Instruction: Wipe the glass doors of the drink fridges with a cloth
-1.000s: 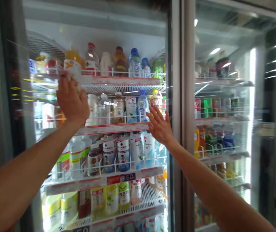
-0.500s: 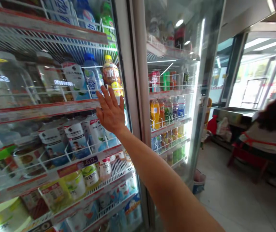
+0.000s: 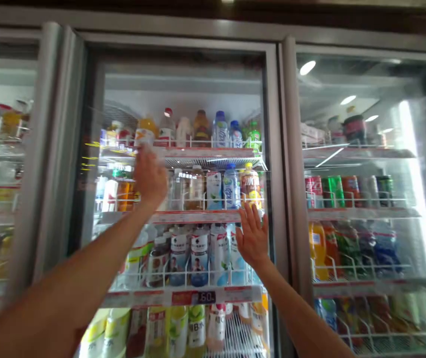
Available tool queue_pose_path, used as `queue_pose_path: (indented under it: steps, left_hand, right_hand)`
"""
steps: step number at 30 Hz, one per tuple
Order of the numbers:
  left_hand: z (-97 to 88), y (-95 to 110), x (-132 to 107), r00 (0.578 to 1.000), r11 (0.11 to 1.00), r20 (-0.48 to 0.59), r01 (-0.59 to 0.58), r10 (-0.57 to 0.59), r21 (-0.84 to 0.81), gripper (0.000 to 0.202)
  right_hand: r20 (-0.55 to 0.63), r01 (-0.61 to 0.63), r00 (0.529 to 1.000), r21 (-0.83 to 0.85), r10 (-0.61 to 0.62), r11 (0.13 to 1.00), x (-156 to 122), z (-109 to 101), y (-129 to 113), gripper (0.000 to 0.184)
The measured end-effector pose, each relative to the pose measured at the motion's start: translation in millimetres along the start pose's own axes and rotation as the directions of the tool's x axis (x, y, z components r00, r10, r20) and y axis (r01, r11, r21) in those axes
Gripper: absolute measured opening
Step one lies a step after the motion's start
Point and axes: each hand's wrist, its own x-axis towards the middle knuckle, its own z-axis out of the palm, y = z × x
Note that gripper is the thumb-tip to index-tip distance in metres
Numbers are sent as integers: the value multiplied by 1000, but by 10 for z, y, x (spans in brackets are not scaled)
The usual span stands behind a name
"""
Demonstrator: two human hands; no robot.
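Both my arms reach forward to a glass-fronted drinks fridge. My right hand is held up flat with its fingers apart, just below an iced tea bottle with a yellow cap and a blue-capped bottle. It looks to be at the glass, but I cannot tell whether it touches. Further left, my left hand is raised before the shelves, blurred, its fingers stretched upward. Neither hand holds anything. Behind it stand several bottles, partly hidden, among them an orange-topped bottle.
Lower shelves hold white-labelled bottles and yellow drinks; a price tag sits on one shelf edge. On the right, another glass-fronted section holds cans and bottles. A metal door post stands at left.
The view has swung left and back, showing more of the fridge; the seated person is out of sight. My left arm has come into view. My right hand stays open near the same bottles.
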Motion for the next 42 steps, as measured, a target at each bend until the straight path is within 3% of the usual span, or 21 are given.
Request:
queue_pose_path:
  steps: [3, 5, 6, 8, 10, 13, 15, 17, 18, 20, 22, 24, 26, 27, 29, 30, 33, 35, 37, 39, 42]
  left_hand:
    - [373, 744, -166, 946, 955, 129, -294, 297, -44, 39]
    - [447, 905, -271, 775, 817, 265, -564, 574, -122, 41]
    - [412, 836, -264, 746, 797, 291, -590, 599, -128, 42]
    - [241, 463, -89, 855, 891, 259, -451, 449, -57, 41]
    - [50, 4, 230, 994, 996, 80, -75, 72, 38, 44]
    - [-4, -218, 598, 982, 986, -109, 158, -152, 51, 51]
    - [159, 69, 588, 995, 996, -73, 73, -70, 41, 47]
    - [377, 474, 421, 977, 980, 83, -200, 199, 5, 44]
    - [461, 620, 330, 906, 921, 171, -388, 388, -34, 45]
    - [506, 651, 236, 808, 841, 250, -537, 533, -58, 46]
    - [377, 333, 313, 857, 883, 236, -470, 458, -7, 47]
    - [174, -107, 500, 966, 969, 121, -238, 228, 72, 48]
    - [45, -359, 632, 999, 993, -41, 16, -11, 115, 50]
    - [39, -354, 629, 995, 991, -83, 63, -54, 114, 50]
    - [138, -120, 461, 996, 993, -46, -69, 73, 93, 48]
    - [214, 47, 318, 970, 968, 27, -242, 241, 64, 48]
    - [327, 286, -82, 767, 787, 198, -616, 611, -43, 49]
    - [198, 30, -142, 806, 824, 204, -566, 556, -12, 49]
    - [-34, -429, -21, 932, 934, 128, -349, 339, 71, 50]
    - [-227, -786, 136, 997, 989, -31, -67, 71, 133, 53]
    - [-239, -678, 71, 994, 991, -108, 15, -1, 135, 54]
  right_hand:
    - [-11, 17, 1000, 0, -17, 1000, -2, -14, 7, 57]
    - [-15, 30, 999, -6, -30, 1000, -2, -24, 12, 58]
    - [-16, 34, 999, -13, -34, 999, -1, -27, 11, 58]
    - [-18, 32, 999, -35, -33, 999, 0, -25, 4, 58]
    - [-15, 28, 999, -63, -29, 998, 0, -15, -9, 58]
    - [-8, 30, 999, -112, -31, 993, -5, 3, -22, 59]
    - [-8, 38, 999, -131, -39, 991, -14, 8, -15, 60]
    - [-8, 50, 999, -133, -51, 990, -24, 9, 4, 60]
    - [-8, 55, 998, -133, -56, 990, -28, 10, 15, 60]
    - [-10, 61, 998, -135, -63, 989, -34, 16, 34, 61]
    - [-18, 62, 998, -137, -65, 989, -39, 26, 42, 61]
    - [-26, 58, 998, -136, -62, 989, -42, 39, 39, 61]
    - [-27, 55, 998, -136, -60, 989, -46, 50, 32, 62]
    - [-29, 54, 998, -137, -59, 989, -48, 53, 31, 62]
    - [-34, 58, 997, -141, -64, 988, -51, 55, 36, 62]
    - [-36, 63, 997, -143, -68, 988, -52, 53, 42, 62]
    - [-34, 73, 996, -146, -79, 987, -52, 43, 58, 62]
    - [-33, 74, 996, -149, -79, 986, -47, 36, 57, 62]
    - [-35, 69, 997, -156, -75, 985, -41, 33, 43, 62]
    - [-40, 60, 997, -164, -67, 985, -35, 33, 21, 62]
    - [-53, 47, 997, -167, -56, 985, -37, 30, 1, 63]
